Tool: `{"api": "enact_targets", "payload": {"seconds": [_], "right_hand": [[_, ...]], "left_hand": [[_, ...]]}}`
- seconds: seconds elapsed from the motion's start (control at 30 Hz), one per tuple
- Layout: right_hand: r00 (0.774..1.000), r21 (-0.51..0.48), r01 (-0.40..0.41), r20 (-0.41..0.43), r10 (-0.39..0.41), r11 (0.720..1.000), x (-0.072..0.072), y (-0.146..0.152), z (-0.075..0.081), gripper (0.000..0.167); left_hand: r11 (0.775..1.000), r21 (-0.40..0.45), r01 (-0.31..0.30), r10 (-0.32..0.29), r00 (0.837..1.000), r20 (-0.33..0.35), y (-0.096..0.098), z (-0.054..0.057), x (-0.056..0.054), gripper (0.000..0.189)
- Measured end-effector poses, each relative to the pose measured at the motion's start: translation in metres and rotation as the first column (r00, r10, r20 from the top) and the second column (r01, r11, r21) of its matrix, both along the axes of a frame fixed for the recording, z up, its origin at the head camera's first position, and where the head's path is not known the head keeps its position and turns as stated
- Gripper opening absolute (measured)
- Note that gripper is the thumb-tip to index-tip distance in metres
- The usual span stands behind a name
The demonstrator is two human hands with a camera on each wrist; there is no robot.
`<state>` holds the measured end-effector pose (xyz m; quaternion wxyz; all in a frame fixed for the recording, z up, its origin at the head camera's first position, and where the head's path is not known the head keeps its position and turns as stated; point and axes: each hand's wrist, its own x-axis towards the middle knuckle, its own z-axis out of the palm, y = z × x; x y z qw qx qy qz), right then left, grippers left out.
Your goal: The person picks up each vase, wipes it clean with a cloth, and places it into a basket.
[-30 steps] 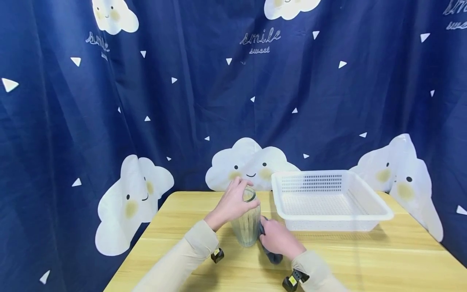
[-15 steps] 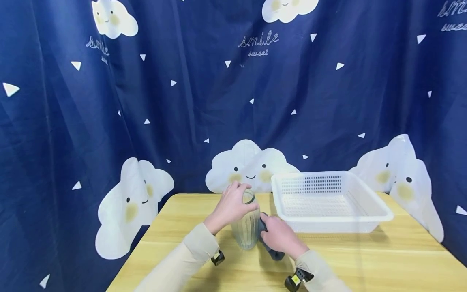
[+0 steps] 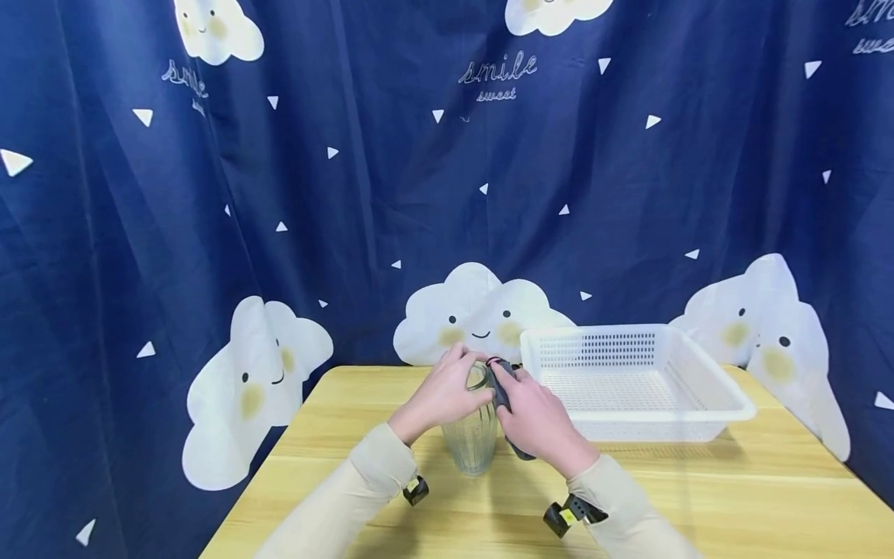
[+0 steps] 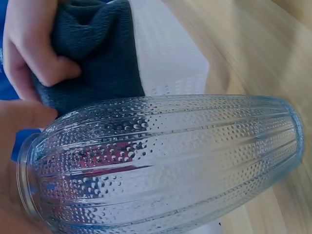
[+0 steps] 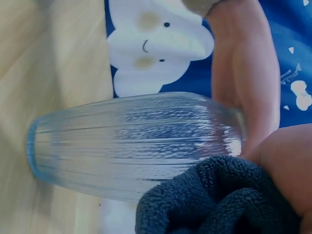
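A clear ribbed glass vase (image 3: pixel 471 446) with a dotted texture stands upright on the wooden table. Fingers and thumb of my left hand (image 3: pixel 447 392) grip it around the rim from the left. Bunched in my right hand (image 3: pixel 536 419) is a dark blue-grey towel (image 4: pixel 105 58), which lies against the vase's right side just under the rim. The towel's lower end hangs below the hand. In the right wrist view the folded towel (image 5: pixel 209 195) overlaps the upper part of the vase (image 5: pixel 126 141), with my left hand (image 5: pixel 246 68) beyond at the rim.
A white plastic basket (image 3: pixel 635 427) with perforated sides sits on the table to the right, close behind my right hand. The wooden table (image 3: pixel 628 497) ends at a navy curtain (image 3: pixel 391 155) printed with clouds. Each wrist wears a small black camera.
My right hand has slid the towel up the vase's side, from about mid-height to near the rim. The left hand keeps its grip on the rim, and the vase stays in place.
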<state>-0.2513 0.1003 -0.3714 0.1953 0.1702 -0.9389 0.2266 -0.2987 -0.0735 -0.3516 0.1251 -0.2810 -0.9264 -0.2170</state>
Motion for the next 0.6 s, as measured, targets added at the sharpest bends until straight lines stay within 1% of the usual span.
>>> {"api": "enact_targets", "payload": {"seconds": [0.13, 0.2, 0.3, 0.37, 0.5, 0.6], "right_hand": [[0.998, 0.004, 0.004, 0.065, -0.005, 1.0, -0.003, -0.002, -0.009, 0.064], [0.994, -0.009, 0.006, 0.108, -0.005, 1.0, -0.006, -0.002, -0.016, 0.065], [0.987, -0.023, 0.003, 0.161, 0.0, 1.0, -0.008, -0.003, -0.027, 0.066], [0.982, -0.016, -0.001, 0.189, 0.004, 1.0, -0.009, -0.004, -0.037, 0.065], [0.966, 0.006, -0.026, 0.258, 0.024, 1.0, -0.009, -0.005, -0.054, 0.058], [0.95, 0.048, -0.047, 0.311, 0.03, 0.998, -0.01, -0.005, -0.063, 0.056]], "left_hand": [[1.0, 0.003, 0.013, -0.012, 1.0, -0.006, 0.0, 0.0, 0.0, 0.053], [1.0, 0.015, 0.0, 0.0, 1.0, 0.004, 0.0, 0.0, 0.001, 0.056], [0.998, 0.043, -0.036, 0.035, 0.999, 0.036, -0.001, 0.0, 0.001, 0.062], [0.997, 0.062, -0.056, 0.052, 0.997, 0.055, -0.002, -0.001, 0.001, 0.065], [0.994, 0.083, -0.064, 0.058, 0.995, 0.079, -0.004, -0.001, 0.0, 0.065], [0.995, 0.085, -0.057, 0.049, 0.995, 0.084, -0.004, 0.0, -0.001, 0.066]]}}
